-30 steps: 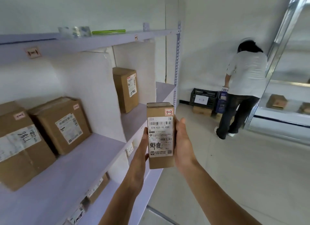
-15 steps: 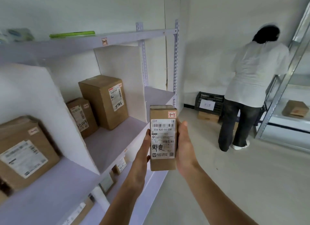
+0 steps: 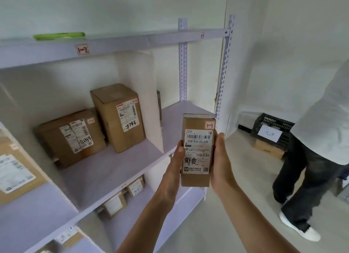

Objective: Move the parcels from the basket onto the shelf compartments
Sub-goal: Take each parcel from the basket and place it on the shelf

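Note:
A narrow upright cardboard parcel (image 3: 197, 150) with a white shipping label and a small tag reading 1-3 is held between both hands in front of the shelf's edge. My left hand (image 3: 174, 169) grips its left side and my right hand (image 3: 221, 164) grips its right side. The pale shelf (image 3: 117, 169) stands on the left, split by white dividers (image 3: 139, 94). The compartment tagged 1-2 holds two brown parcels: a tall one (image 3: 119, 117) marked 7786 and a lower one (image 3: 71, 137). The far-right compartment (image 3: 181, 118) lies just behind the held parcel.
Another person (image 3: 321, 149) in a white top and dark trousers stands on the right, close by. A black basket (image 3: 272, 130) with a paper sign sits on a box against the far wall. More parcels (image 3: 124, 196) lie on the lower shelf. A green object (image 3: 58, 35) lies on top.
My view has moved forward along the shelf toward its right end. The parcel stays gripped in both hands. The other person has stepped right and nearer.

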Motion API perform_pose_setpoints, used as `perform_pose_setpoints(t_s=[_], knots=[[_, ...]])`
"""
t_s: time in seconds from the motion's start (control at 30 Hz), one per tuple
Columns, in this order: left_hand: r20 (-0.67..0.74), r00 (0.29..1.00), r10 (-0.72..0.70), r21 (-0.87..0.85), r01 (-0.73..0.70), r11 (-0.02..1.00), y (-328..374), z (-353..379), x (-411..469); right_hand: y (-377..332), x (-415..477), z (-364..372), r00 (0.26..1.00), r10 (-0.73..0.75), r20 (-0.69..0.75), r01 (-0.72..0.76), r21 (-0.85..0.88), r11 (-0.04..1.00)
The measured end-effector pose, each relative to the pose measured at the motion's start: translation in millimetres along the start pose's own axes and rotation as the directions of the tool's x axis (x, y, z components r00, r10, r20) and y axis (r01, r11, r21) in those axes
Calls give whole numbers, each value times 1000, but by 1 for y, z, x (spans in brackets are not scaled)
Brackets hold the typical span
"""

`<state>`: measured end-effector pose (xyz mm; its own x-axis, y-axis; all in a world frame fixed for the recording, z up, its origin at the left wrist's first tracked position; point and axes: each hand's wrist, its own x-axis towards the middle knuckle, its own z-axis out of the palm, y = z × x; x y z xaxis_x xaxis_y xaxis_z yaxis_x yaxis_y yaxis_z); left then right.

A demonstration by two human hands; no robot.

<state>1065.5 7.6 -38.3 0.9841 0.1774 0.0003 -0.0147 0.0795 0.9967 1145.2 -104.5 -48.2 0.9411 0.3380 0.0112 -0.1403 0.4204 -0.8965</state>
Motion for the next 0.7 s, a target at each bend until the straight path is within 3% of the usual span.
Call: perform_pose_setpoints(t_s=[0.37, 0.7], knots=[[-112, 993, 33, -32, -36, 999, -14, 3, 127, 9, 139, -20, 999, 33, 42, -25, -180, 983], [-171, 985, -18, -97, 1, 995, -20, -18, 244, 4, 263, -26, 991, 59, 121, -38, -169, 985]])
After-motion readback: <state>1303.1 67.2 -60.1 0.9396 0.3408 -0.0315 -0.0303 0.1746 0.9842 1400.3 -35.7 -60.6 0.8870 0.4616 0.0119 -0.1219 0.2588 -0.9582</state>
